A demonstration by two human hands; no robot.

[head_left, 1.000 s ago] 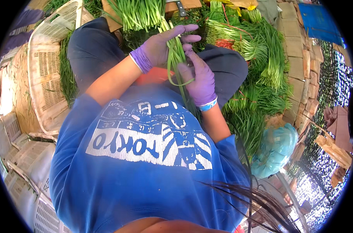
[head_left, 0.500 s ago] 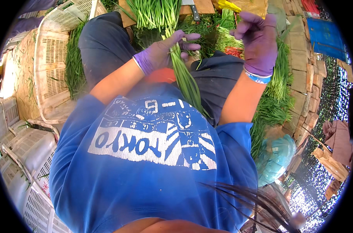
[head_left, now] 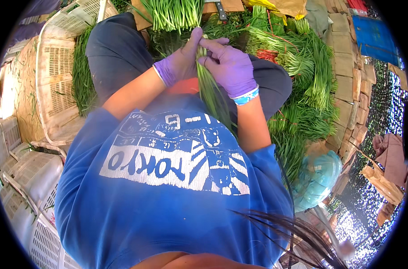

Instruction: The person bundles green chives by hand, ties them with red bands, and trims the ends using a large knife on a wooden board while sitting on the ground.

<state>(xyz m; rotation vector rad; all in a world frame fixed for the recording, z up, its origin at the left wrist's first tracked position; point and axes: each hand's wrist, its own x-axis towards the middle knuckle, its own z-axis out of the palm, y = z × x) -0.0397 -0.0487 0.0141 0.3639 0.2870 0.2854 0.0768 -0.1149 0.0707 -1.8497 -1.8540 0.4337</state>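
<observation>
Big piles of green stalks (head_left: 311, 103) lie all around the person's lap, with a white plastic crate (head_left: 56, 76) on the left. A small bunch of green stalks (head_left: 210, 92) hangs over the lap. The left hand (head_left: 181, 62) and the right hand (head_left: 233, 67), both in purple gloves, are closed tight on its top, touching each other.

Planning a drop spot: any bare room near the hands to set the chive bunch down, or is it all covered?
Little bare room. The left hand and right hand hold the chive bunch over the lap. Ahead and to the right, piled greens crowd the ground. Freest patches: the dark trouser thigh beside the pale crate, and that crate's slatted wall.
</observation>
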